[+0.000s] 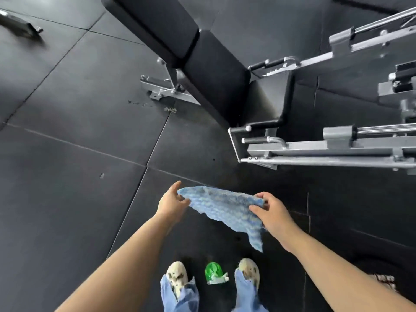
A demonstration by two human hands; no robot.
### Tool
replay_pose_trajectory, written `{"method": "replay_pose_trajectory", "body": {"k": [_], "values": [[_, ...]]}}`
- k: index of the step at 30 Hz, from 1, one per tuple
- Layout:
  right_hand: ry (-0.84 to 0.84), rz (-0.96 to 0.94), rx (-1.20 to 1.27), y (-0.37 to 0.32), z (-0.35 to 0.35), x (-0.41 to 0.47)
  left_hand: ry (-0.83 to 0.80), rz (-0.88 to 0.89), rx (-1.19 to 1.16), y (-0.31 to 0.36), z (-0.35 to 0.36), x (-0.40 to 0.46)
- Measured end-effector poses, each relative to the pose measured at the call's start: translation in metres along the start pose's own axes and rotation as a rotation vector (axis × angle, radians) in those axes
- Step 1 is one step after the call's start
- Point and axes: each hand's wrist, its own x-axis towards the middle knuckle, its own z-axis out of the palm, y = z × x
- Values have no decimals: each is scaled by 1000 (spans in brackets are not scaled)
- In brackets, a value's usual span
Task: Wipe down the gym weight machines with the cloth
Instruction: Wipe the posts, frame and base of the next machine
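Nearest to us, just below the cloth (221, 211), stand our two feet on the black rubber floor (67, 188), with a green spray bottle (213, 273) lying between them. We hold the blue cloth stretched in the air between both hands: the left hand (172, 202) pinches its far corner, the right hand (269, 213) has its grip clenched on the near edge, and a tail of fabric hangs below. Beyond the cloth, well apart from it, sits the weight machine (315, 145), its black padded seat (213, 77) angled up and steel rails running off to the right. We judge this as readying the cloth, wiping not yet begun; next we would need to step toward the machine and press the cloth to a pad or rail. The rails are cut off at the frame edge, the left fingertips are partly hidden behind the fabric, and a patterned thing at the lower right is unclear.
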Motion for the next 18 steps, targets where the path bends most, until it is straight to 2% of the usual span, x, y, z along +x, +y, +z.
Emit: {"method": "replay_pose_trajectory", "body": {"k": [4, 10, 18], "values": [[4, 32, -50, 28, 42, 77, 1, -54, -33, -20, 14, 60], [-75, 129, -172, 82, 86, 173, 7, -134, -44, -72, 43, 117], [-89, 319, -166, 129, 121, 236, -77, -235, -152, -100, 84, 168]]}}
